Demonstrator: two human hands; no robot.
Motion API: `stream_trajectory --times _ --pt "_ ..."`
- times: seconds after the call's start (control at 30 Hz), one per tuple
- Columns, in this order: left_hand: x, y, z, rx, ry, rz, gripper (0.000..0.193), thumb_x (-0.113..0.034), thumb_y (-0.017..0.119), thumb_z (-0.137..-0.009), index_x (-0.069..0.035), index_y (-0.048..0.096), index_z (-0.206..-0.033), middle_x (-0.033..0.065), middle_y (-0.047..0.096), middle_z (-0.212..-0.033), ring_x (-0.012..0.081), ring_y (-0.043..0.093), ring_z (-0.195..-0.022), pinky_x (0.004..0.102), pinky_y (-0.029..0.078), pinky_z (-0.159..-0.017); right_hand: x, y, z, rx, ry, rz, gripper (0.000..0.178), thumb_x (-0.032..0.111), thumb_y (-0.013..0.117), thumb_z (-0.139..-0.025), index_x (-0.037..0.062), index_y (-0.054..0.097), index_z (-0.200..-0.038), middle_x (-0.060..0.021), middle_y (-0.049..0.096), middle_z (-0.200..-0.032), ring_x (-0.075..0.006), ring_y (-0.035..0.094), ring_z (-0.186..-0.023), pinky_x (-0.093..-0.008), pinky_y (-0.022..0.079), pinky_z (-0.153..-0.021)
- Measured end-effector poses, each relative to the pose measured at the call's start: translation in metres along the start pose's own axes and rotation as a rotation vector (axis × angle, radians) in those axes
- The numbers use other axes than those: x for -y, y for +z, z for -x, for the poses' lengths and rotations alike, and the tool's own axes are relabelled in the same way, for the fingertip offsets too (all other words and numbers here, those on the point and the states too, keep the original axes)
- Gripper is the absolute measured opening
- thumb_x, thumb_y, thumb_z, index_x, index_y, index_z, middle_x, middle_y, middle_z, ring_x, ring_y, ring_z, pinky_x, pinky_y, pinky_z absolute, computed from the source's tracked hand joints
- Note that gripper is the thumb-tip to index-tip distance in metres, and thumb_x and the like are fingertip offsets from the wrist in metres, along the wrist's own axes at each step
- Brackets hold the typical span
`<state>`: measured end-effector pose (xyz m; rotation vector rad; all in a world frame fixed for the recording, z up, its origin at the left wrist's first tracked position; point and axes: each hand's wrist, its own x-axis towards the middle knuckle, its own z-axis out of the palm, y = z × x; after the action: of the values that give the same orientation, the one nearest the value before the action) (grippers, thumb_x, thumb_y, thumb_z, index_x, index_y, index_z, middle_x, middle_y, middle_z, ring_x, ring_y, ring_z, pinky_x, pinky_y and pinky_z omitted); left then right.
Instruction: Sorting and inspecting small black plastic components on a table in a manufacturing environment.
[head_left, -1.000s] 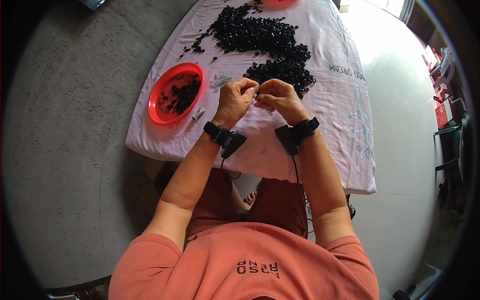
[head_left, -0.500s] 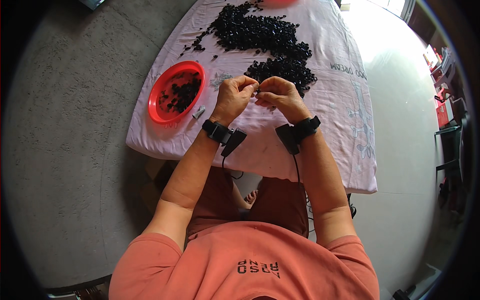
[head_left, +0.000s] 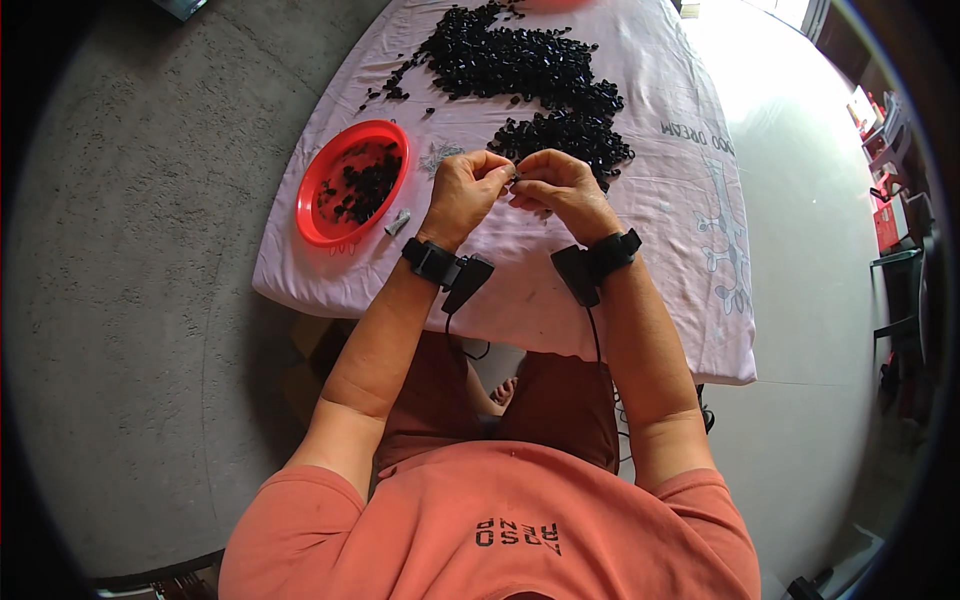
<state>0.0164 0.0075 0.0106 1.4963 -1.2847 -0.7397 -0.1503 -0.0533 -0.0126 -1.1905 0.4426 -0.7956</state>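
Over the pink cloth, just in front of a heap of small shiny black pieces (head_left: pixel 515 65), my two hands meet fingertip to fingertip. My left hand (head_left: pixel 468 190) is closed in a pinch, thumb against forefinger. My right hand (head_left: pixel 562 190) pinches at the same spot, its other fingers curled under. Between the fingertips a tiny dark piece shows; it is mostly covered and its kind cannot be made out. To the left of my left hand stands a red plastic basin (head_left: pixel 309 190) with some of the black pieces in it.
The pink patterned cloth (head_left: pixel 660 270) covers the table. A small grey-white object (head_left: pixel 398 222) lies between the basin and my left wrist. Black devices (head_left: pixel 468 280) with cables are strapped to both wrists. Part of another red container (head_left: pixel 555 4) shows at the far edge.
Both hands stay in almost the same place, with only slight shifts of the fingertips. The basin and heap look the same.
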Motion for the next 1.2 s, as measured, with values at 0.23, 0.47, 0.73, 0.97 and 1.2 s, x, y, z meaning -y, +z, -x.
stream_trajectory --times 0.23,0.47,0.73,0.97,1.2 --pt "-0.005 0.001 0.004 0.001 0.105 -0.205 0.010 -0.006 0.065 -0.091 0.002 0.070 -0.094 0.0044 0.070 -0.081 0.0076 0.063 -0.071 0.0234 0.052 -0.066 0.001 0.000 0.000 0.003 0.006 0.004 0.018 -0.002 0.068 -0.087 -0.0037 0.062 -0.104 -0.0105 0.070 -0.094 -0.0173 0.071 -0.081 -0.0249 0.059 -0.071" --pt "-0.007 -0.003 0.009 0.055 0.299 -0.364 0.017 -0.003 0.069 -0.085 -0.001 0.067 -0.102 0.0066 0.068 -0.092 0.0130 0.066 -0.084 0.0264 0.053 -0.073 -0.006 -0.005 -0.001 -0.024 0.009 0.032 0.018 0.007 0.068 -0.089 0.0059 0.062 -0.106 -0.0049 0.072 -0.090 -0.0105 0.069 -0.076 -0.0200 0.053 -0.061" --pt "-0.016 0.005 0.013 0.034 0.392 -0.491 0.027 -0.001 0.073 -0.076 -0.002 0.065 -0.102 0.0083 0.065 -0.089 0.0184 0.066 -0.080 0.0304 0.054 -0.074 -0.010 -0.009 -0.002 -0.044 0.021 -0.008 0.020 0.009 0.071 -0.087 0.0039 0.065 -0.105 -0.0060 0.072 -0.091 -0.0087 0.067 -0.073 -0.0207 0.054 -0.063" --pt "-0.011 0.006 0.012 -0.005 0.398 -0.470 0.027 0.000 0.073 -0.075 -0.001 0.066 -0.101 0.0094 0.065 -0.086 0.0203 0.067 -0.077 0.0308 0.054 -0.072 -0.009 -0.011 -0.002 0.013 0.021 0.010 0.030 0.013 0.066 -0.091 0.0031 0.063 -0.119 -0.0061 0.072 -0.092 -0.0087 0.067 -0.075 -0.0201 0.054 -0.066" --pt "-0.015 -0.003 0.012 0.011 0.390 -0.488 0.027 -0.001 0.071 -0.078 -0.001 0.068 -0.105 0.0107 0.066 -0.086 0.0203 0.066 -0.076 0.0306 0.054 -0.070 -0.003 -0.006 0.001 0.152 -0.054 0.083 0.043 0.018 0.069 -0.092 0.0025 0.058 -0.130 -0.0049 0.071 -0.099 -0.0095 0.066 -0.086 -0.0232 0.053 -0.075"
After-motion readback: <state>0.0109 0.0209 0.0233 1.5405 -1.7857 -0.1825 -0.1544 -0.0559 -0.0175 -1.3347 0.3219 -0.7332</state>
